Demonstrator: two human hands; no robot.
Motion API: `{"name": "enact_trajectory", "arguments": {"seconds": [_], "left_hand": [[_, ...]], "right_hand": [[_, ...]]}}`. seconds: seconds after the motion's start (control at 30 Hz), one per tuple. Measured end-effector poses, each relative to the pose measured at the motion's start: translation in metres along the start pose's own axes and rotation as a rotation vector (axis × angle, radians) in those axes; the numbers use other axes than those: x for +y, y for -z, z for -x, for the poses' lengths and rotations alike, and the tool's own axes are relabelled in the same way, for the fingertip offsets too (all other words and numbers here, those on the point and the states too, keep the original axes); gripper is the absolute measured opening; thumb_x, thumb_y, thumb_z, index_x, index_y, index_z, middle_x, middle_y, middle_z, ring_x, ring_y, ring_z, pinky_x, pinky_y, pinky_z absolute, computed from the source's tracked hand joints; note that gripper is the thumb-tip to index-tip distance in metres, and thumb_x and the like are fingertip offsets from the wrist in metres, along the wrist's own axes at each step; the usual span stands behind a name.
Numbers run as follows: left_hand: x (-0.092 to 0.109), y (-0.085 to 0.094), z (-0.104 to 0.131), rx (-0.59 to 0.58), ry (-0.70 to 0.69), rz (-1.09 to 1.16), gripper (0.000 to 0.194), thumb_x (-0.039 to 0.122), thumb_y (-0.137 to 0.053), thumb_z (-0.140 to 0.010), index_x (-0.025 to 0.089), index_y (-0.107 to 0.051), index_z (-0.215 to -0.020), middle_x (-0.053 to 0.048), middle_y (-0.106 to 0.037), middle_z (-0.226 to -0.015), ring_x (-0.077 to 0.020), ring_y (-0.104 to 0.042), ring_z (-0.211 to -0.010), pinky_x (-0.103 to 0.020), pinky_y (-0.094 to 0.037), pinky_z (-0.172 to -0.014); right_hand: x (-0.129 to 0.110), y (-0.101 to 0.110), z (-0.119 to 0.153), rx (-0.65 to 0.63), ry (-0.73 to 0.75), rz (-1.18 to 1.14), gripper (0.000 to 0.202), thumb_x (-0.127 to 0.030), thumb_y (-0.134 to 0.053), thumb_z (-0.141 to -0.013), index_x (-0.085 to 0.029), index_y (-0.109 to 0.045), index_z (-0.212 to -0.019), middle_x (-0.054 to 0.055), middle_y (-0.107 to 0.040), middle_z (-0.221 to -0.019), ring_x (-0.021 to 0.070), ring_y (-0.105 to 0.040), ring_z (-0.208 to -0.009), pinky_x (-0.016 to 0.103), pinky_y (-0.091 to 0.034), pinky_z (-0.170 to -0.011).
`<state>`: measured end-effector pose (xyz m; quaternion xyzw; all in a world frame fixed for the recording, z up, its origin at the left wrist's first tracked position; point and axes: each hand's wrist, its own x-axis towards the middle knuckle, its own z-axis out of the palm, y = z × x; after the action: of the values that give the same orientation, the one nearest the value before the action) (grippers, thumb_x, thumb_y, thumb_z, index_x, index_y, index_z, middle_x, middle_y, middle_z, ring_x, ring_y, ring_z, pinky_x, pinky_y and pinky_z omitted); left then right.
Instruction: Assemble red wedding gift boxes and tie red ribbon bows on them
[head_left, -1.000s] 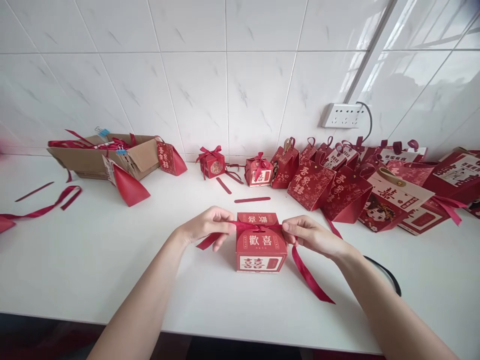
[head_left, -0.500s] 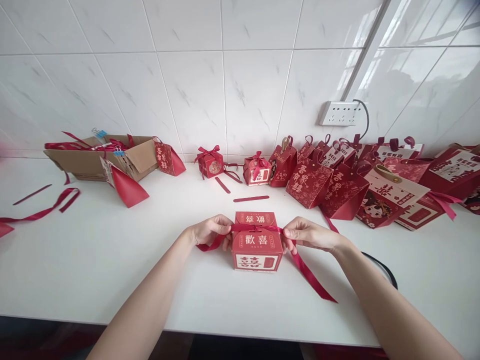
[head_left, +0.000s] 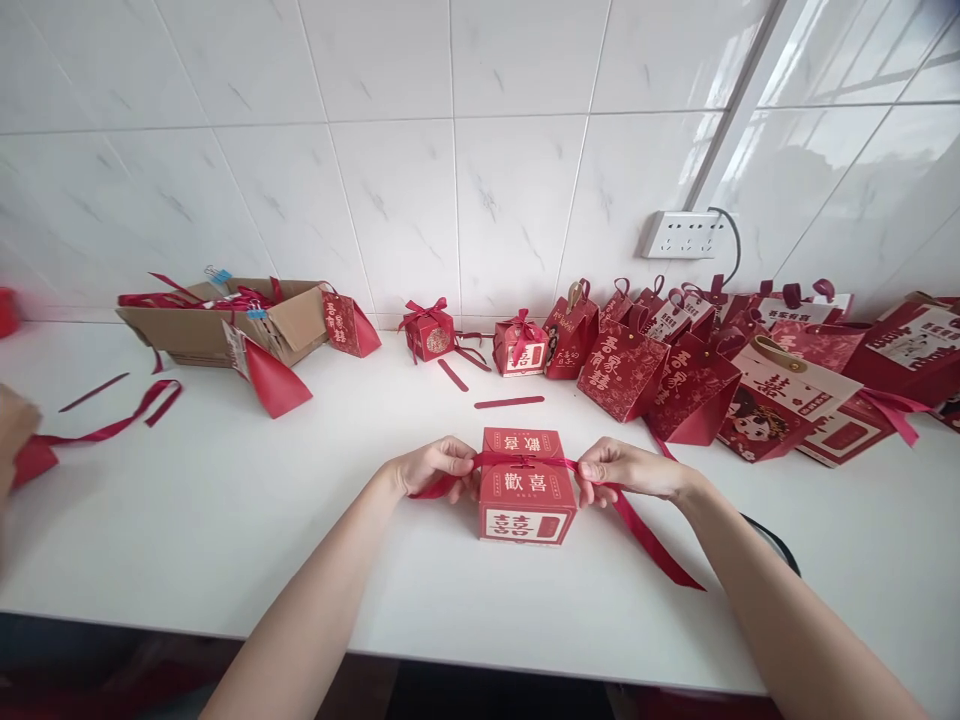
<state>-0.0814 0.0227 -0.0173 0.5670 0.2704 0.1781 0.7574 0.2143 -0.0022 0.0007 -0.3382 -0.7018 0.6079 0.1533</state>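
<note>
A red gift box (head_left: 517, 495) with white lettering and a double-happiness panel on its front stands upright on the white table. A dark red ribbon (head_left: 660, 552) crosses its top, and its long tail hangs down on the right. Thumb and fingers of my left hand (head_left: 442, 466) pinch the ribbon at the box's left edge. My right hand (head_left: 626, 468) pinches it at the right edge. The ribbon lies stretched straight between both hands, over the slotted tabs of the lid. Some fingertips are hidden behind the box and ribbon.
Behind stand two small boxes with bows, one lattice-printed (head_left: 429, 333) and one white-fronted (head_left: 520, 345). Several red gift bags (head_left: 626, 370) crowd the right. At left are a cardboard box (head_left: 187, 340) of ribbons, loose ribbon (head_left: 112, 430) and a blurred tan shape (head_left: 15, 430).
My view has swung slightly left, bringing a tan shape and a red object in at the left edge. My hands keep their pinch, and the ribbon's right tail reaches farther out.
</note>
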Motion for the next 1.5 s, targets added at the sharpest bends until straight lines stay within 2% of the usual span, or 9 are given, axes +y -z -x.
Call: {"name": "enact_trajectory", "arguments": {"seconds": [0.27,0.37,0.47,0.7,0.83,0.97,1.13,1.33,1.5], "left_hand": [[0.015,-0.001,0.009,-0.12,0.024,-0.063,0.028,0.037,-0.071,-0.066,0.011,-0.068,-0.075,-0.006,-0.069,-0.071,-0.0134,-0.061,-0.056,-0.024,-0.046,-0.053],[0.031,-0.004,0.018,-0.134,0.047,-0.09,0.026,0.036,-0.07,-0.068,0.011,-0.065,-0.074,-0.007,-0.069,-0.072,-0.0159,-0.063,-0.062,-0.026,-0.048,-0.059],[0.053,-0.013,0.025,-0.06,0.077,-0.174,0.026,0.036,-0.066,-0.072,0.013,-0.056,-0.064,-0.006,-0.066,-0.061,-0.0152,-0.062,-0.056,-0.023,-0.044,-0.05],[0.086,-0.045,0.028,0.173,0.176,-0.664,0.03,0.045,-0.051,-0.081,0.017,-0.05,-0.069,0.0,-0.061,-0.061,-0.0081,-0.047,-0.042,-0.019,-0.034,-0.038],[0.093,-0.057,0.029,0.275,0.095,-0.902,0.026,0.045,-0.051,-0.079,0.02,-0.054,-0.077,0.001,-0.06,-0.071,-0.0092,-0.05,-0.051,-0.018,-0.035,-0.042],[0.101,-0.07,0.034,0.296,0.02,-1.108,0.028,0.029,-0.057,-0.072,0.025,-0.052,-0.098,0.006,-0.051,-0.063,-0.0074,-0.038,-0.042,-0.019,-0.027,-0.04],[0.105,-0.079,0.038,0.285,0.01,-1.419,0.01,0.02,-0.044,-0.079,0.023,-0.054,-0.081,0.004,-0.052,-0.061,-0.0095,-0.04,-0.045,-0.022,-0.027,-0.044],[0.101,-0.076,0.04,0.283,-0.104,-1.553,0.021,0.031,-0.041,-0.088,0.02,-0.057,-0.082,-0.002,-0.054,-0.102,-0.0088,-0.052,-0.061,-0.024,-0.039,-0.062],[0.107,-0.084,0.034,0.267,-0.137,-1.536,0.021,0.031,-0.043,-0.088,0.019,-0.06,-0.081,-0.001,-0.06,-0.085,-0.0127,-0.054,-0.068,-0.024,-0.037,-0.062]], "right_hand": [[-0.05,-0.011,0.022,0.188,0.087,0.083,0.038,-0.049,-0.058,-0.079,-0.013,-0.066,-0.071,0.003,-0.06,-0.061,0.0128,-0.053,-0.061,0.027,-0.041,-0.062],[-0.064,-0.019,0.018,0.211,0.206,0.097,0.032,-0.044,-0.059,-0.08,-0.015,-0.067,-0.071,0.008,-0.062,-0.088,0.0155,-0.057,-0.076,0.027,-0.045,-0.065],[-0.07,-0.028,0.006,0.239,0.276,0.095,0.026,-0.04,-0.059,-0.081,-0.017,-0.069,-0.072,0.008,-0.057,-0.116,0.0207,-0.056,-0.099,0.03,-0.047,-0.077],[-0.065,-0.058,-0.025,0.586,0.265,0.323,0.034,-0.04,-0.048,-0.086,-0.017,-0.061,-0.065,0.001,-0.058,-0.068,0.0133,-0.053,-0.063,0.025,-0.042,-0.058],[-0.061,-0.068,-0.024,0.598,0.317,0.397,0.029,-0.03,-0.042,-0.089,-0.018,-0.057,-0.067,0.001,-0.056,-0.074,0.0128,-0.051,-0.065,0.025,-0.041,-0.06],[-0.058,-0.069,-0.023,0.571,0.365,0.419,0.026,-0.022,-0.041,-0.088,-0.019,-0.061,-0.071,0.002,-0.058,-0.079,0.0135,-0.054,-0.071,0.026,-0.044,-0.065],[-0.054,-0.07,-0.028,0.687,0.294,0.291,0.016,-0.023,-0.052,-0.081,-0.021,-0.067,-0.079,0.001,-0.068,-0.085,0.0158,-0.062,-0.077,0.028,-0.048,-0.071],[-0.049,-0.072,-0.03,0.738,0.245,0.085,0.015,-0.028,-0.059,-0.077,-0.021,-0.052,-0.088,-0.001,-0.071,-0.078,0.0166,-0.066,-0.07,0.027,-0.05,-0.06],[-0.05,-0.073,-0.03,0.708,0.255,0.055,0.018,-0.027,-0.058,-0.078,-0.02,-0.055,-0.094,0.001,-0.072,-0.083,0.0174,-0.068,-0.079,0.028,-0.053,-0.068]]}}
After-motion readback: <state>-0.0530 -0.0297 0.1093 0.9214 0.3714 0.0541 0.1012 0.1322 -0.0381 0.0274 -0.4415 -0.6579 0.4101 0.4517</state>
